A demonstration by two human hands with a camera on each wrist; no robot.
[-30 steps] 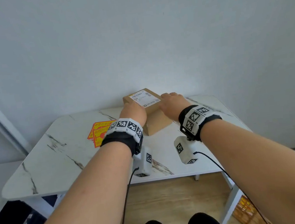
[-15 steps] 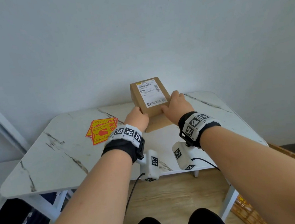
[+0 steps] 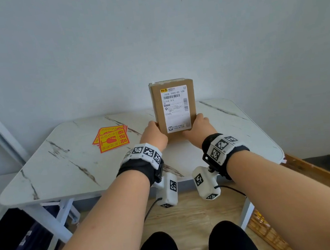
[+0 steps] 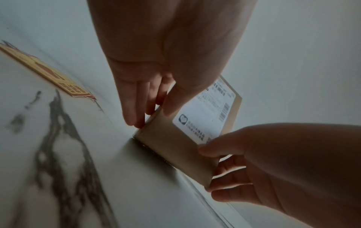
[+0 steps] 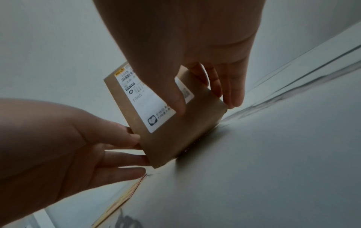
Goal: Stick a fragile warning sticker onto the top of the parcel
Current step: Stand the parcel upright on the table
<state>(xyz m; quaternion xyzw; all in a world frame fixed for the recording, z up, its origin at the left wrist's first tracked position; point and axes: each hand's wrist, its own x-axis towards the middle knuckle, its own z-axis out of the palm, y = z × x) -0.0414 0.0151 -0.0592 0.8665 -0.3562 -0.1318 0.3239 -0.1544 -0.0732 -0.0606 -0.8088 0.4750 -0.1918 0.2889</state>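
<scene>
Cardboard parcel (image 3: 173, 107) stands tipped up on one edge on the marble table (image 3: 67, 177), label facing the person, left hand (image 3: 154, 135) and right hand (image 3: 198, 128) each pinching a lower side, thumb in front, fingers behind. Fragile stickers (image 3: 113, 140) lie flat, just outboard of the left hand, untouched. Best to keep both pinches even, settle the parcel with a bare face up, then free the left hand for a sticker.

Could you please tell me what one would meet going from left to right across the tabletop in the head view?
Stack of stickers → left hand → parcel → right hand. The parcel stands tipped up on the table, a hand gripping each side.
</scene>
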